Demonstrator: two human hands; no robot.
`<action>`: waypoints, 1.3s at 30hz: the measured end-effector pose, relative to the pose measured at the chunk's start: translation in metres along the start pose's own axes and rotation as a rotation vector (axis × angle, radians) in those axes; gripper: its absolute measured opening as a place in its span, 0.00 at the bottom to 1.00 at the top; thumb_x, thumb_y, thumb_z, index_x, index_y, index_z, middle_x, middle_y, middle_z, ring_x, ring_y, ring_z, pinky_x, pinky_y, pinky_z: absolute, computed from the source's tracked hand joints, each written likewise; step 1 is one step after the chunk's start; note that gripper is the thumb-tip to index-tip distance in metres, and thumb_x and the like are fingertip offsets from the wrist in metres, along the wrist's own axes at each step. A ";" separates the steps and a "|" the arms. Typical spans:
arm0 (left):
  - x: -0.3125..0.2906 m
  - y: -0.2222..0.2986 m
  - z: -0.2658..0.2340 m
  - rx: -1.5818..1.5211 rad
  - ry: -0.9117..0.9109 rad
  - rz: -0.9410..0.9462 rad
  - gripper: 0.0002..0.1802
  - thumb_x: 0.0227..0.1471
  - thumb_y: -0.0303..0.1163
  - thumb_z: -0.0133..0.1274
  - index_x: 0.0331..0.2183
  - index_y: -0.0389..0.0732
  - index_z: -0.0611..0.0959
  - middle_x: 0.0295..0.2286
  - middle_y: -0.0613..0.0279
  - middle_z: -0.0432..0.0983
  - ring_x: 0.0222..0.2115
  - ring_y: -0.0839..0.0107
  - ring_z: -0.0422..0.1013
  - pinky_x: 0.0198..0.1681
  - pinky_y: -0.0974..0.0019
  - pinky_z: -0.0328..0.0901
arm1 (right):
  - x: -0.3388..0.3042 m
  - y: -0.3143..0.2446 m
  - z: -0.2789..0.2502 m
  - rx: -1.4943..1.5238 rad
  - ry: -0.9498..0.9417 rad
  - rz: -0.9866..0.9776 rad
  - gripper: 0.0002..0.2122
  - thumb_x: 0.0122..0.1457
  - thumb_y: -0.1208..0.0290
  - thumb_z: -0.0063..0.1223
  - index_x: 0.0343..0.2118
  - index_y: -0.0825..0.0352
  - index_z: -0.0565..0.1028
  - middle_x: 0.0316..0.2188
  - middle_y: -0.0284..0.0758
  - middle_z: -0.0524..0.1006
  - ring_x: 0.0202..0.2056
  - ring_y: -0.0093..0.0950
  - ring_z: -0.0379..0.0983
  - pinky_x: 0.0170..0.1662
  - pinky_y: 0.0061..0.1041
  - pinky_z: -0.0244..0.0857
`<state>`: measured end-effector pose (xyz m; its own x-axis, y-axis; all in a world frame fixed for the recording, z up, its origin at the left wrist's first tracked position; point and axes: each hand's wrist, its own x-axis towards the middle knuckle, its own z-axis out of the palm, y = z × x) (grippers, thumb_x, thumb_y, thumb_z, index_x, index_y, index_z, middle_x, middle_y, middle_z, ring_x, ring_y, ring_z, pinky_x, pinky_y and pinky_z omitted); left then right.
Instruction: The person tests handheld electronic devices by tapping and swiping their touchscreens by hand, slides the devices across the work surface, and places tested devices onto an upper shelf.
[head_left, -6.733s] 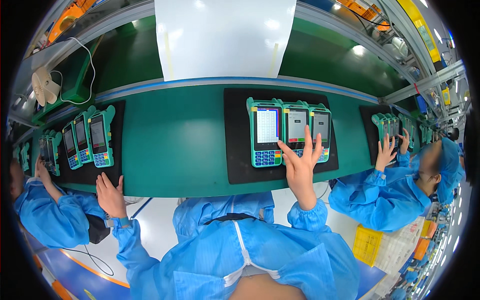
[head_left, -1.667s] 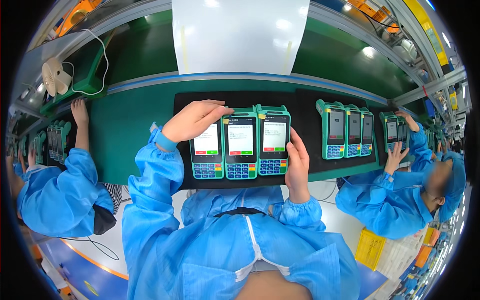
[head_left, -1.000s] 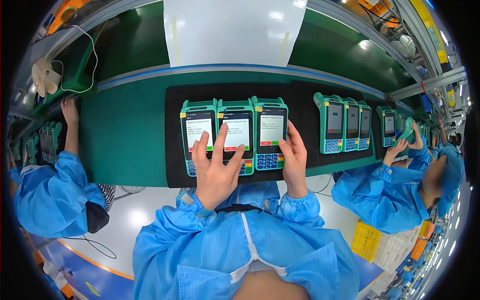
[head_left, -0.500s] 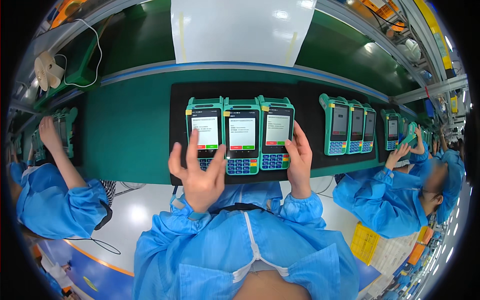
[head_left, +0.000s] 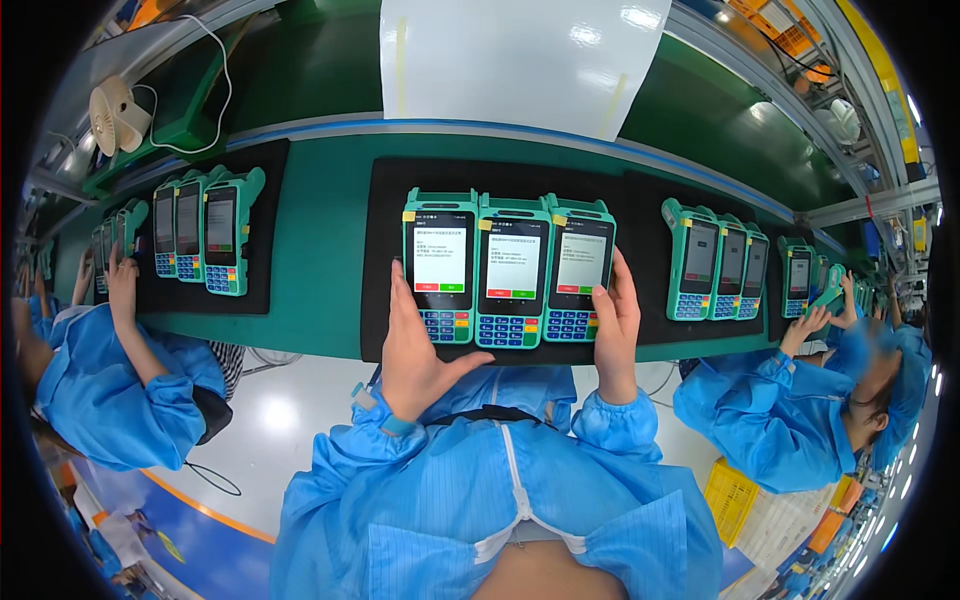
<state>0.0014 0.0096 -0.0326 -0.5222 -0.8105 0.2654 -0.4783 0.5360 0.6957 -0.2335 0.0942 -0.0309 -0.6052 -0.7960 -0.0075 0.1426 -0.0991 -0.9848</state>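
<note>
Desk: green (head_left: 320, 250), with a white sheet (head_left: 520, 60) behind it and a pale fan (head_left: 118, 118) at the far left.
Black mat (head_left: 420, 175): on the desk before us, carrying the left terminal (head_left: 440, 255), the middle terminal (head_left: 511, 265) and the right terminal (head_left: 580, 255), side by side, screens up.
Screens: all three show a white page above a red and a green button.
Left hand (head_left: 412, 355): our fingers lie close together along the left terminal's outer edge, our thumb spread wide below the keypads (head_left: 509, 330).
Right hand (head_left: 617, 335): our fingers curve along the right terminal's outer edge, thumb over its front; whether they pinch it we cannot tell.
Other terminals: we see a left-hand trio (head_left: 188, 232) and a right-hand trio (head_left: 715, 260).
Neighbours: co-workers in blue smocks on both sides.
</note>
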 end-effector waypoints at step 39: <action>0.007 0.023 -0.001 0.434 0.256 0.132 0.14 0.48 0.24 0.59 0.40 0.43 0.87 0.60 0.44 0.59 0.60 0.42 0.46 0.60 0.52 0.51 | -0.026 -0.018 0.028 -1.154 -0.130 -0.540 0.14 0.55 0.72 0.56 0.44 0.51 0.82 0.66 0.49 0.54 0.67 0.56 0.36 0.65 0.60 0.27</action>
<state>-0.0119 0.0158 -0.0142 -0.4343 -0.7321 0.5248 -0.6973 0.6420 0.3188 -0.1981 0.1001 -0.0080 -0.2839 -0.8756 0.3909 -0.8945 0.0950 -0.4368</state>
